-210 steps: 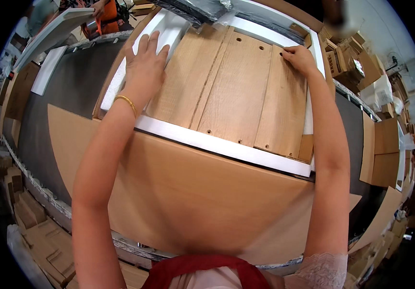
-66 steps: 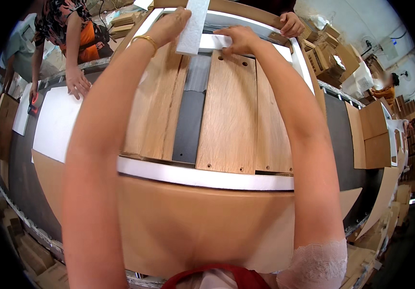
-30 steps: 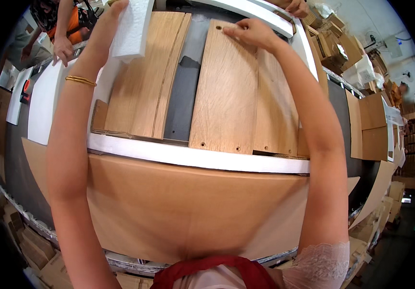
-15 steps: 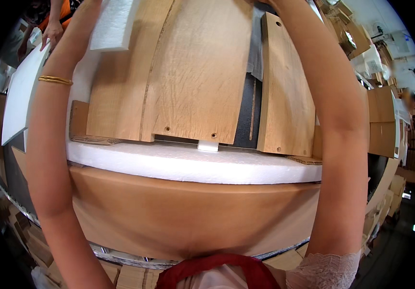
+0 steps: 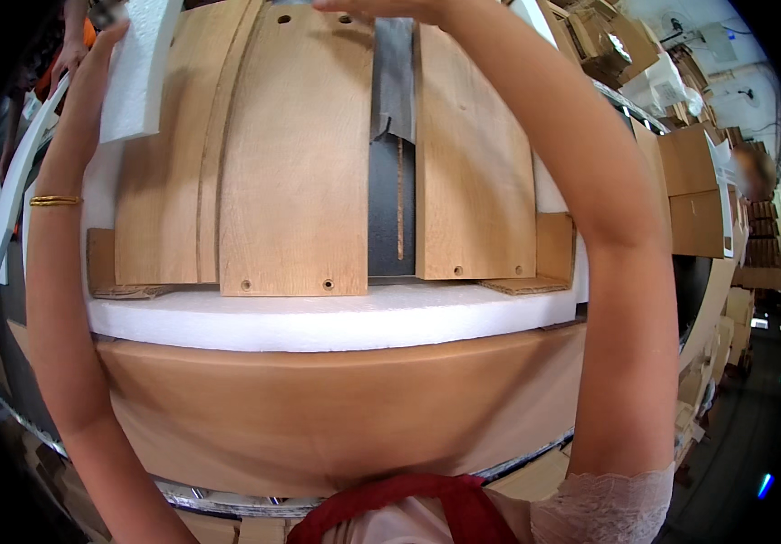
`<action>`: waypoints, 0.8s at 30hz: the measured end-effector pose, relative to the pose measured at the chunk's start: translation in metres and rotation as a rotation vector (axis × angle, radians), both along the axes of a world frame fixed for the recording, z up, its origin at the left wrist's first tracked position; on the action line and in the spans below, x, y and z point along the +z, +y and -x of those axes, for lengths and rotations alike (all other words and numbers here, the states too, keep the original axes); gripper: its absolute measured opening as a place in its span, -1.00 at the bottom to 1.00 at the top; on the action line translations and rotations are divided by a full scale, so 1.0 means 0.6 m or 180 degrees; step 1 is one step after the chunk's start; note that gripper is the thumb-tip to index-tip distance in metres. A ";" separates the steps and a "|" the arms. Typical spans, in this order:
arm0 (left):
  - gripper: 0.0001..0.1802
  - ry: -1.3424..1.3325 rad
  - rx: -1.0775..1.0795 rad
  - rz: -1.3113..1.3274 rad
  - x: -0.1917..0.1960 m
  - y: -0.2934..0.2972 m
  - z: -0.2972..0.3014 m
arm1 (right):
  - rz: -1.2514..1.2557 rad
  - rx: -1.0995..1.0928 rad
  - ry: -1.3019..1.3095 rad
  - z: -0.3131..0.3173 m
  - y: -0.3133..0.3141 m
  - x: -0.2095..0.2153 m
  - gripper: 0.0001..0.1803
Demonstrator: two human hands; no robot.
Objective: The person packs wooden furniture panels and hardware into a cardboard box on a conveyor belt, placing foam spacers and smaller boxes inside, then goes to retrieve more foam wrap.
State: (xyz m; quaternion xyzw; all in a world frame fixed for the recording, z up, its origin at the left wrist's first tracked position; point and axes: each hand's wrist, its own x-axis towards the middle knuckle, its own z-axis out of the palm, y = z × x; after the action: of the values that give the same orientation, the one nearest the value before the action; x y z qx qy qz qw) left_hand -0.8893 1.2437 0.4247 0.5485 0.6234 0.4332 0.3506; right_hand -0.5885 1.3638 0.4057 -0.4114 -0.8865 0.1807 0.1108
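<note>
A wide wooden panel (image 5: pixel 295 172) lies in the middle of a foam-lined carton, with holes at both ends. A wooden board (image 5: pixel 472 163) lies to its right and another board (image 5: pixel 168 181) to its left. My right hand (image 5: pixel 386 7) reaches over the panel's far end, its fingers stretched leftward and partly cut off by the picture's top. My left hand (image 5: pixel 111 25) is at the far left beside a white foam strip (image 5: pixel 141 72); blur hides its fingers. Dark material (image 5: pixel 392 208) with grey tape (image 5: pixel 394 82) shows between panel and right board.
A white foam bar (image 5: pixel 336 325) runs along the near side above the brown carton wall (image 5: pixel 345 399). Cardboard corner pieces (image 5: pixel 553 245) stand at its ends. Another person's hand (image 5: pixel 68 56) touches a white sheet (image 5: pixel 23 190) at left. Cardboard boxes (image 5: pixel 694 190) are stacked right.
The view has shifted, so the carton sits lower and further left. The panel's near end now overlaps the foam bar, covering a small white block. My right hand has moved left over the panel.
</note>
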 end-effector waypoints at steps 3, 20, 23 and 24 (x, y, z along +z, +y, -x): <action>-0.27 -0.0481 -0.0473 0.0042 -0.012 0.009 -0.018 | -0.0446 -0.0326 -0.1468 -0.088 0.005 0.041 -0.48; -0.46 -0.1333 -0.0131 -0.0556 -0.010 -0.023 0.062 | -0.0063 -0.0845 -0.0732 -0.061 -0.051 0.068 -0.27; -0.45 -0.1147 -0.0756 -0.0219 -0.010 0.011 0.062 | 0.0610 -0.1851 -0.0846 -0.075 -0.038 0.068 -0.23; -0.44 -0.1035 -0.0897 -0.0112 -0.005 0.009 0.072 | 0.0156 -0.0721 0.0934 -0.081 -0.049 0.029 -0.22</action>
State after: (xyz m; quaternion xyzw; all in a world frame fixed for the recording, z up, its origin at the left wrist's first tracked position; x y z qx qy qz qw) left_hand -0.9325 1.2492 0.4219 0.5592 0.4681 0.4735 0.4940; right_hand -0.5396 1.3342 0.4234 -0.4804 -0.8041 0.2467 0.2484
